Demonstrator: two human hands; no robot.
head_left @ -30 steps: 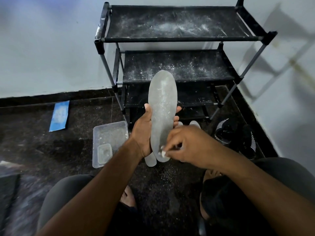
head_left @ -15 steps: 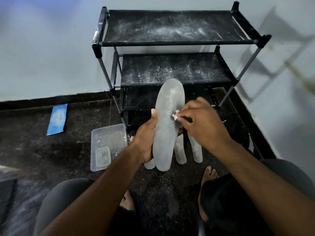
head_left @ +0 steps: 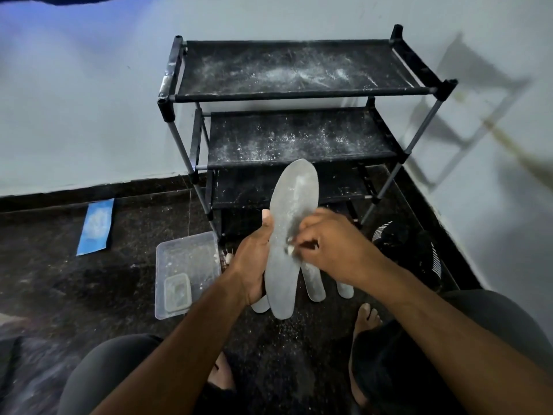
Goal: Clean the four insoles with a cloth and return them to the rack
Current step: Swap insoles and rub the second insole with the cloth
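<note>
My left hand [head_left: 253, 265] holds a grey insole [head_left: 288, 229] upright by its left edge, toe end up. My right hand [head_left: 330, 242] presses a small white cloth [head_left: 289, 250] against the insole's middle; most of the cloth is hidden inside the fingers. Three more grey insoles lie on the floor behind it: one [head_left: 314, 283] just to the right, another [head_left: 344, 289] further right under my wrist, and a third [head_left: 259, 305] peeking out under my left hand. The black rack [head_left: 287, 91] stands against the wall with dusty shelves.
A clear plastic tray [head_left: 185, 271] with a small tub inside sits on the floor to the left. A blue card [head_left: 95, 226] lies further left. Black shoes [head_left: 410, 247] sit right of the rack. My knees and bare feet [head_left: 365, 319] are below; white powder speckles the dark floor.
My right hand with the cloth has slid down the insole from the upper middle to the middle. One second ago it was near the heel end. The insole stays upright in my left hand.
</note>
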